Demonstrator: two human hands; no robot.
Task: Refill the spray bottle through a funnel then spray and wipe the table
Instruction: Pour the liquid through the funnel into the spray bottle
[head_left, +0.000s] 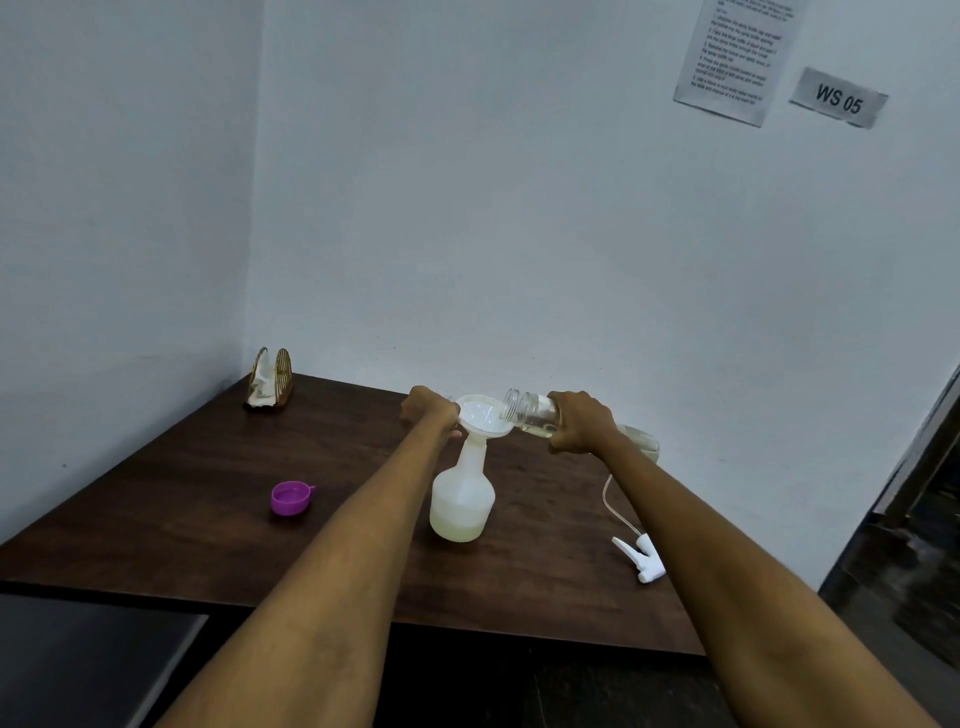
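Funnel (485, 415) seated in bottle (462, 499) mid-bench (156, 519); cap (291, 498) placed left, sprayer (641, 558) right, napkin holder (270, 381) at back-left corner.

Bare forearms (332, 566) — no sleeves

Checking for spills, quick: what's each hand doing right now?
Left hand: closed on the funnel rim.
Right hand: closed around the clear bottle, tipped over the funnel.

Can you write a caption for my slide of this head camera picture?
Right hand tips a clear bottle into a funnel steadied by the left hand on the spray bottle.
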